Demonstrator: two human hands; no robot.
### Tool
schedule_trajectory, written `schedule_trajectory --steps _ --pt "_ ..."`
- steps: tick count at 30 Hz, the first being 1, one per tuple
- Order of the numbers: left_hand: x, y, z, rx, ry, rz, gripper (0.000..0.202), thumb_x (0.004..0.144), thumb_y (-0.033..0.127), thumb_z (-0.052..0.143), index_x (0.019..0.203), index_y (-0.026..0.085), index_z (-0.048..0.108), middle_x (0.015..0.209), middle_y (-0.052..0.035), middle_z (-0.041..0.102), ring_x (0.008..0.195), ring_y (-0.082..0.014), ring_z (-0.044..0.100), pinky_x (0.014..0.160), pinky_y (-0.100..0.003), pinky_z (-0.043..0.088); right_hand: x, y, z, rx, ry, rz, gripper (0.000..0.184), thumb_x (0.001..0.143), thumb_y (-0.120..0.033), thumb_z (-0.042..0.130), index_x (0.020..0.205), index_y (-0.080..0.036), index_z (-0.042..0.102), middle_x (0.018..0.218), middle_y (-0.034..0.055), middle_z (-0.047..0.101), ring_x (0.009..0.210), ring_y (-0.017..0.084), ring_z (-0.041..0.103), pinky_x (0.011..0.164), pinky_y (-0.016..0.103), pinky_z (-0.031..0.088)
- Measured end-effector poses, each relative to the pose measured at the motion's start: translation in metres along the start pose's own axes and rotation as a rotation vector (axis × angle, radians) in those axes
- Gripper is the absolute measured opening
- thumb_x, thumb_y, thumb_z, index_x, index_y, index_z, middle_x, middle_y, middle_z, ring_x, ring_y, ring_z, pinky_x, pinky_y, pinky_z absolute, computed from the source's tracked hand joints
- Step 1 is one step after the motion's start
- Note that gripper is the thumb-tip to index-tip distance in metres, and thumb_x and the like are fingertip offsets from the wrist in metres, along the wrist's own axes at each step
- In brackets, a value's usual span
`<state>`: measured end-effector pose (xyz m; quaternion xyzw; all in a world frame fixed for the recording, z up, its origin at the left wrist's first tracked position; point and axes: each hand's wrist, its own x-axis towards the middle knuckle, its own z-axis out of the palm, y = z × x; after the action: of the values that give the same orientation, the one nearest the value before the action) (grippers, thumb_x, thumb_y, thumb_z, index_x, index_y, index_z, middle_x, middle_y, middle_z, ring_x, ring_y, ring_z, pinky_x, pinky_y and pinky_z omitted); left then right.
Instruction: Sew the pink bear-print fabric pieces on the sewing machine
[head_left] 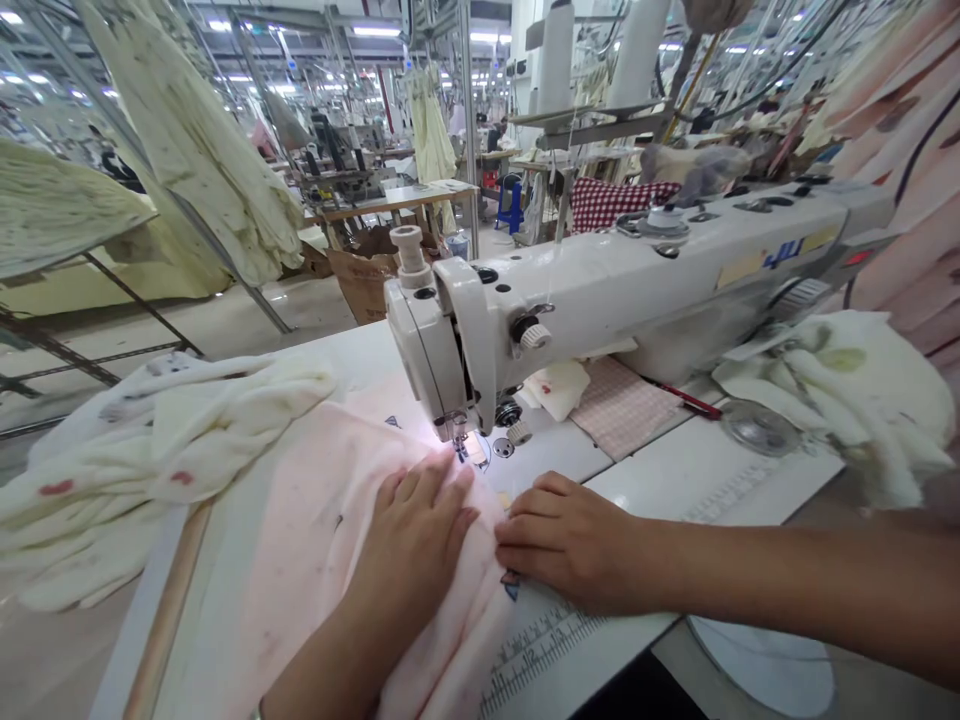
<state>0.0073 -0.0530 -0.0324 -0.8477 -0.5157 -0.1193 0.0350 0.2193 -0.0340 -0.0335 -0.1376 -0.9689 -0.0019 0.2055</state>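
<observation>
Your left hand [420, 525] lies palm down on the pink cloth [300, 540], and its fingers are laid out nearly flat, a little apart from each other. Your right hand [566, 548] is at the right edge of the same cloth; its fingers are close together and bent, and they touch this edge, but I cannot tell if they pinch it. So the pink cloth is under your left fingers, and it spreads from there to the left and toward you.

Just beyond your left fingertips is the presser foot [460, 447] of the white sewing machine [600, 290], with a light shining near it. The machine's long arm goes away to the right, beyond your right fingers. Below those fingers, the ruler marks [540, 645] run along the white tabletop [637, 485]. Farther beyond them lies a pink checked cloth [626, 405], and well to their right there is a crumpled pale cloth [855, 390]. To the left of your left fingers, well apart, is a cream cloth pile [202, 430] with small red marks.
</observation>
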Motion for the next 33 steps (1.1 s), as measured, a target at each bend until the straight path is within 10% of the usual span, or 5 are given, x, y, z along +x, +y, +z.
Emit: schedule_trajectory --steps 18,25,29,33 --pt "0.012 -0.032 -0.004 -0.144 0.040 0.199 0.023 0.091 0.019 0.039 0.106 0.024 0.055 0.117 -0.0044 0.057 0.102 -0.0196 0.051 0.090 -0.041 0.040 0.011 0.017 0.003 -0.056 0.015 -0.017 0.017 0.092 -0.022 0.047 0.093 -0.017 0.063 0.097 0.0006 0.066 0.081 0.015 0.050 0.071 0.032 0.033" --pt "0.033 -0.059 0.004 -0.030 0.088 0.121 0.026 0.092 0.031 0.038 0.083 0.021 0.060 0.077 -0.0020 0.061 0.077 -0.0179 0.055 0.072 -0.034 0.043 0.030 0.038 0.013 -0.132 -0.036 0.125 0.020 0.091 -0.025 0.044 0.095 -0.020 0.064 0.088 0.0053 0.065 0.082 0.019 0.053 0.071 0.035 0.034" --pt "0.047 -0.063 0.002 0.039 0.077 0.067 0.028 0.089 0.026 0.040 0.067 0.019 0.057 0.078 -0.0054 0.062 0.080 -0.0211 0.057 0.073 -0.037 0.044 0.034 0.038 0.013 -0.161 -0.075 0.186 0.021 0.085 -0.020 0.049 0.102 -0.018 0.061 0.089 0.0082 0.064 0.083 0.021 0.055 0.074 0.037 0.038" --pt "0.033 -0.047 0.008 0.097 0.106 -0.061 0.024 0.087 0.018 0.039 0.089 0.015 0.062 0.097 -0.0141 0.064 0.102 -0.0319 0.054 0.083 -0.053 0.042 0.052 0.019 -0.008 -0.023 -0.102 0.116 0.023 0.083 -0.017 0.053 0.104 -0.015 0.061 0.090 0.0079 0.066 0.081 0.019 0.057 0.073 0.034 0.041"
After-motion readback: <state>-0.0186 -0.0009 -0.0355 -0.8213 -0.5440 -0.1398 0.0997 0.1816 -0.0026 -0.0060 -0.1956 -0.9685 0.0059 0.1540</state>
